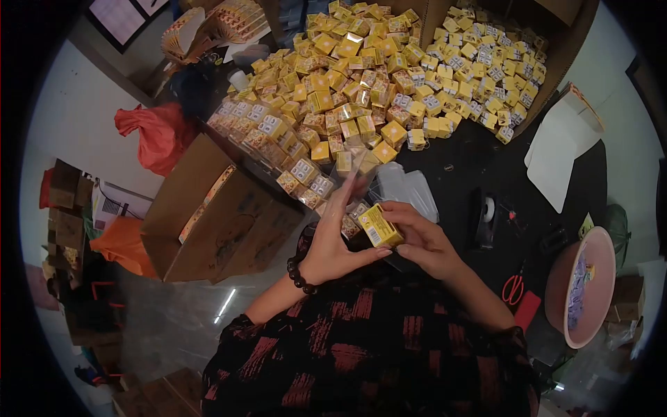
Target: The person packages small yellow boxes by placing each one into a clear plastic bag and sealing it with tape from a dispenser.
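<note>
Between my hands is a small yellow printed box (378,226) with a barcode on the side facing me. My right hand (429,243) grips it, fingers over the top and thumb at its lower edge. My left hand (332,240), with a dark bead bracelet at the wrist, has its fingers stretched upward and apart from the box. Its thumb reaches to the box's lower edge. Past the left fingertips is a blurred, see-through smear. Clear plastic sheets or bags (406,189) lie beyond my hands. Rows of small boxes in clear packaging (302,170) stand at the left.
A large heap of yellow boxes (340,76) covers the far table, beside a carton of small yellow-and-white pieces (479,73). A tape dispenser (484,217), red-handled scissors (513,289) and pink basin (603,278) are at the right. An open cardboard box (208,215) stands left.
</note>
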`<state>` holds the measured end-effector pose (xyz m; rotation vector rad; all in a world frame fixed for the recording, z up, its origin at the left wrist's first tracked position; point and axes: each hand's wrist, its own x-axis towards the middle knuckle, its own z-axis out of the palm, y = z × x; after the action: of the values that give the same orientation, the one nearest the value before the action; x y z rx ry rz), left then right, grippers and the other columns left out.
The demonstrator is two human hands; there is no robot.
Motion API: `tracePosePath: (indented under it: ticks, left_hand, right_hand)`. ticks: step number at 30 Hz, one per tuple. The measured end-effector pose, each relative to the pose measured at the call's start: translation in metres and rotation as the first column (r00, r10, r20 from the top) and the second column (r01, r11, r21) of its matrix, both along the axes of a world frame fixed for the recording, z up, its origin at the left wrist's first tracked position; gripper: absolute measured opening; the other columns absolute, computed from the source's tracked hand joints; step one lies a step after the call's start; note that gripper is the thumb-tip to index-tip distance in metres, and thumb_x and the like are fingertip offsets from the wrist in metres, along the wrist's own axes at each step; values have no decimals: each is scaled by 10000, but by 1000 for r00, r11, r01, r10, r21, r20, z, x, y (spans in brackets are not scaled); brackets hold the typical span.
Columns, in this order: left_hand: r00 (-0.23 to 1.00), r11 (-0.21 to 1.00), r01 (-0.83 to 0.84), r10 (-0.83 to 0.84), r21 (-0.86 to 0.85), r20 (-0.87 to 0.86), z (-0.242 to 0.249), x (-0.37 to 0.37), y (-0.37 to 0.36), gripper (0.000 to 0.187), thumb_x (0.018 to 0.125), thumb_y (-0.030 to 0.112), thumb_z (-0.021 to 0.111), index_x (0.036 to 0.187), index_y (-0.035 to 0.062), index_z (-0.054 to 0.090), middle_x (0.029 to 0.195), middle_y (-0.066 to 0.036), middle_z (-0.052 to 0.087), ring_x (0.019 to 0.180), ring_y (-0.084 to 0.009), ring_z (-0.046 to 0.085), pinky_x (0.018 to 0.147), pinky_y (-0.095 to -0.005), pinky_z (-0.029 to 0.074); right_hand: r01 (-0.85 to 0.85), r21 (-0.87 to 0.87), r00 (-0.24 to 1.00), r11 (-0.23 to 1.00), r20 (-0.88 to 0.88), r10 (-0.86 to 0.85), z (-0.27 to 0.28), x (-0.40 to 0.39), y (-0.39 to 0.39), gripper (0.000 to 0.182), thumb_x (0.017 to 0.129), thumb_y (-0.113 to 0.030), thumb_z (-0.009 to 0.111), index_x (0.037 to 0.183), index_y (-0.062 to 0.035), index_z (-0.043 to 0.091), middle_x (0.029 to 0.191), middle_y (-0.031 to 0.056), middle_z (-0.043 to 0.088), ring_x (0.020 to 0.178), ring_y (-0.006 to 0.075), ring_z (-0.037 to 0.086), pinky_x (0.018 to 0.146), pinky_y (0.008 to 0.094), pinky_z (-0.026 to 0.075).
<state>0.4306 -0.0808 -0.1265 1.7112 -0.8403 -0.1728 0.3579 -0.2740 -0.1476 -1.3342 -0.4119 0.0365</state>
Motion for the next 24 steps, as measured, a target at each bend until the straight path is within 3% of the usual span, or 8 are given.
tracePosePath:
  ticks: [2, 4, 9, 12, 15, 18, 22, 24]
  left_hand:
    - [999, 1000, -11, 11, -7, 47, -1, -3, -2, 1094, 652, 224, 851, 1472, 3, 162, 1432, -188, 356, 1321, -290, 377, 1093, -397, 284]
    - [966, 994, -86, 64, 74, 252, -2, -3, -2, 1096, 645, 296, 853, 1459, -10, 185, 1383, -225, 389, 1260, -348, 421, 1047, -435, 328]
    - [916, 969, -171, 90, 177, 390, -3, -9, -4, 1096, 641, 275, 856, 1457, -17, 185, 1384, -220, 391, 1263, -341, 418, 1047, -424, 332]
    - [932, 976, -145, 80, 163, 352, 3, -12, -2, 1039, 683, 280, 828, 1456, -12, 198, 1382, -210, 402, 1265, -329, 425, 1033, -420, 348]
    - [991, 1000, -23, 25, -17, 130, -3, -6, 7, 861, 781, 283, 747, 1436, -3, 267, 1373, -204, 421, 1208, -313, 485, 982, -405, 394]
    - [996, 990, 50, -60, -135, -72, -11, -10, 10, 622, 884, 232, 638, 1396, 10, 363, 1368, -174, 444, 1106, -258, 573, 912, -352, 447]
    - [991, 989, 26, -45, -148, -129, -7, -15, 4, 383, 960, 134, 515, 1316, -2, 474, 1341, -155, 469, 978, -205, 637, 828, -301, 488]
    - [997, 990, 30, -40, -138, -69, -6, -15, 3, 365, 964, 122, 502, 1308, 2, 484, 1321, -154, 480, 968, -201, 638, 825, -301, 490]
  right_hand:
    - [-65, 457, 972, 887, -172, 160, 3, -5, 3, 538, 867, -18, 572, 1368, -38, 377, 1395, 104, 369, 1308, 225, 373, 1067, 365, 322]
    - [-33, 415, 978, 909, -174, 115, 0, -8, 8, 524, 882, -51, 576, 1362, -34, 365, 1402, 107, 363, 1314, 224, 365, 1075, 368, 311]
    - [-48, 404, 968, 913, -209, 143, -7, -10, 24, 460, 907, -85, 572, 1322, -44, 378, 1341, 118, 422, 1274, 211, 413, 1043, 345, 360]
    - [82, 354, 907, 932, -415, 78, -7, -5, 18, 499, 908, -74, 570, 1341, -63, 324, 1233, 127, 490, 1165, 208, 510, 938, 321, 458]
    - [428, 188, 895, 884, -226, -385, 9, -2, -2, 480, 904, -51, 566, 1289, -98, 284, 1172, 137, 530, 969, 243, 629, 757, 309, 532]
    - [536, 74, 844, 841, -79, -531, 14, 4, -19, 452, 891, -41, 608, 1232, -67, 312, 1132, 136, 512, 985, 192, 586, 798, 303, 520]
    - [496, -226, 868, 838, 95, -488, 20, 11, -20, 434, 887, -36, 615, 1285, -39, 442, 1098, 87, 507, 999, 165, 568, 804, 280, 510]
    - [444, -295, 891, 846, 39, -453, 20, 8, -21, 457, 890, -35, 610, 1316, -47, 447, 1131, 89, 513, 1028, 162, 564, 819, 282, 506]
